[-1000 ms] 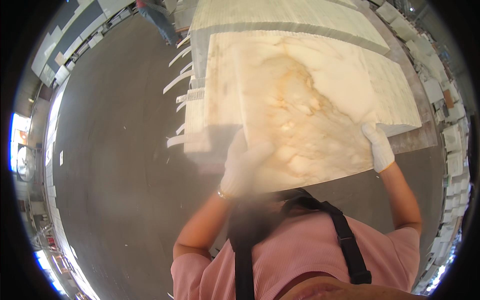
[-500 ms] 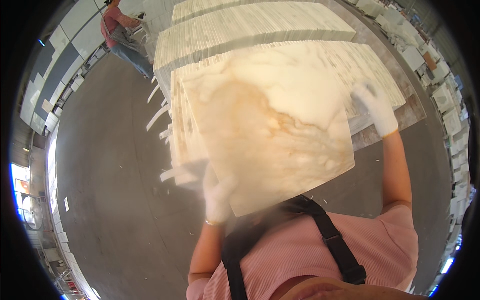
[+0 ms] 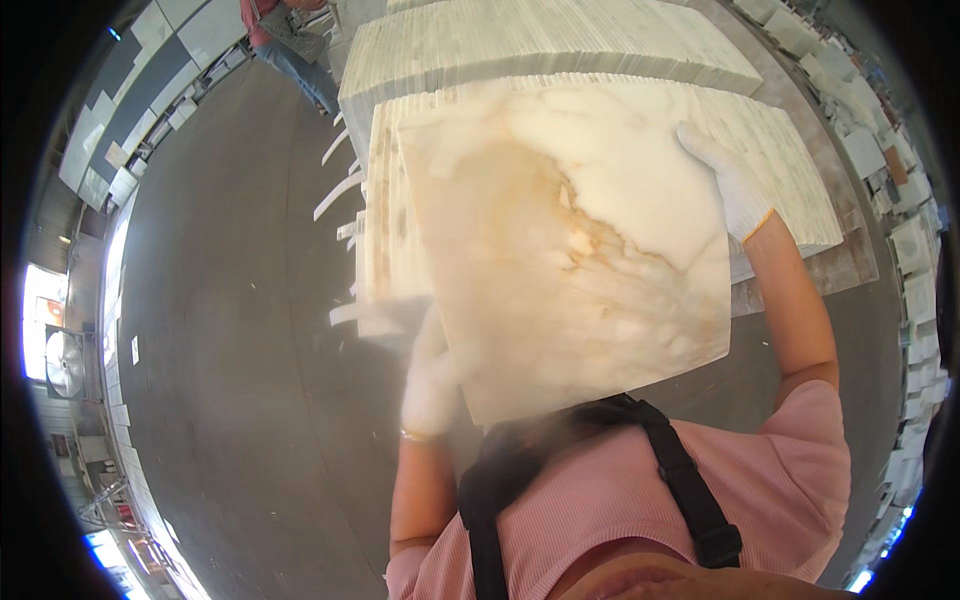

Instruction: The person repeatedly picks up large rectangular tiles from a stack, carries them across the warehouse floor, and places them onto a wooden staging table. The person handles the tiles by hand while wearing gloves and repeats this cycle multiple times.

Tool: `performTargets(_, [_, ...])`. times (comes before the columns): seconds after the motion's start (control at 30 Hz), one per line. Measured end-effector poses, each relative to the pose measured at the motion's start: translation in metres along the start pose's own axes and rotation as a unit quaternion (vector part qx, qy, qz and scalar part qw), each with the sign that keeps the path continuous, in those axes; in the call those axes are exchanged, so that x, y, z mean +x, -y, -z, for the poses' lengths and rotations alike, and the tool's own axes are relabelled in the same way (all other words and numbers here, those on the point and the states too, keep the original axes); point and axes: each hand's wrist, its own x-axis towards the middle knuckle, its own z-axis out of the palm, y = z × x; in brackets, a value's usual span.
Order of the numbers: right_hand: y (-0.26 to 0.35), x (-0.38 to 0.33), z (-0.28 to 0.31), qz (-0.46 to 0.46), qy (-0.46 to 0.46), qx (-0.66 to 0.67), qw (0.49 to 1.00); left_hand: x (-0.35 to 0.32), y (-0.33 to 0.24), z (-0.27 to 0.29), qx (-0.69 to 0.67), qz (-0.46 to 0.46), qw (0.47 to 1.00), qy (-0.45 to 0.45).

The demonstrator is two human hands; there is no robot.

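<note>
A square cream marble tile [image 3: 590, 260] with brown and gold veins lies tilted in front of me, its near edge close to my chest. My left hand [image 3: 430, 378], in a white glove, grips the tile's left edge near the lower corner; the fingers underneath are hidden. On the upper right edge is my right hand [image 3: 728, 185], gloved too, with a digit lying along the tile's face and the others out of sight. Behind the tile stands a row of upright pale marble tiles [image 3: 790, 175], packed on edge.
A second packed row of tiles [image 3: 550, 45] stands farther back. Narrow white offcuts [image 3: 338, 197] stick out at the rows' left side. Another person [image 3: 290, 50] stands at the far left. Grey floor [image 3: 230, 300] spreads to the left, and stone pieces [image 3: 865, 155] line the right side.
My right hand, earlier blurred beside the tile with curled fingers, now rests on its right edge. In the picture the tile and rows have shifted right, and the other person appears higher.
</note>
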Motion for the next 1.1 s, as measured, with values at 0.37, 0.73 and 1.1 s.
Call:
performTargets(0.37, [-0.038, -0.045, 0.01, 0.15, -0.154, -0.034, 0.976, 0.008, 0.006, 0.007, 0.077, -0.04, 0.996, 0.015])
performTargets(0.73, [-0.197, -0.256, 0.063, 0.177, -0.339, -0.024, 0.924, -0.01, 0.087, 0.022, 0.21, 0.012, 0.953, 0.218])
performTargets(1.1, [-0.306, -0.477, 0.162, 0.14, -0.595, 0.051, 0.79, -0.039, 0.197, -0.173, 0.302, 0.11, 0.797, 0.511])
